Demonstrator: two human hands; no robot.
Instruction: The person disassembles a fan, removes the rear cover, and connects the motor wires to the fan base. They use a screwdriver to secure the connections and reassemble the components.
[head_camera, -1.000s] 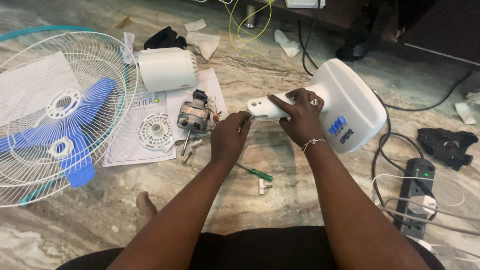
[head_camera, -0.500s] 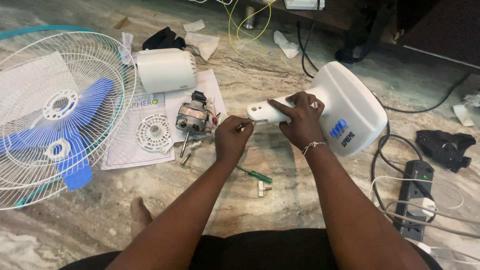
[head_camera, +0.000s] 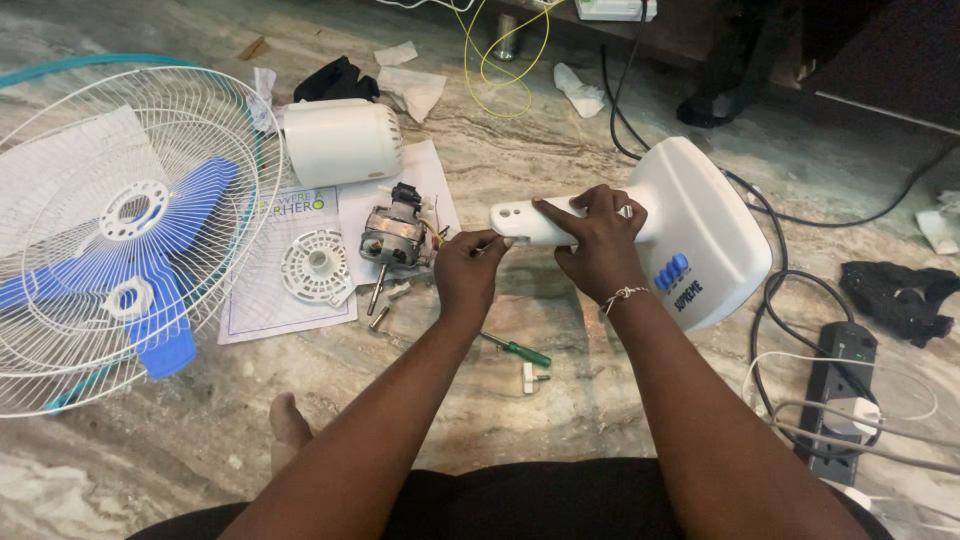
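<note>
Head view: right hand (head_camera: 600, 245) wraps the neck of the white fan base (head_camera: 690, 230), which lies on the marble floor (head_camera: 560, 130). Left hand (head_camera: 468, 272) pinches a small tool against the neck's end. Just left sit the motor (head_camera: 392, 238) and loose screws; a green screwdriver (head_camera: 518, 350) lies below. Cables and a power strip (head_camera: 838, 385) crowd the right; the fan guard (head_camera: 120, 230) fills the left.

1 head-worn camera looks steeply down, close over the person's forearms, at the marble floor (head_camera: 600, 420) ahead.
</note>
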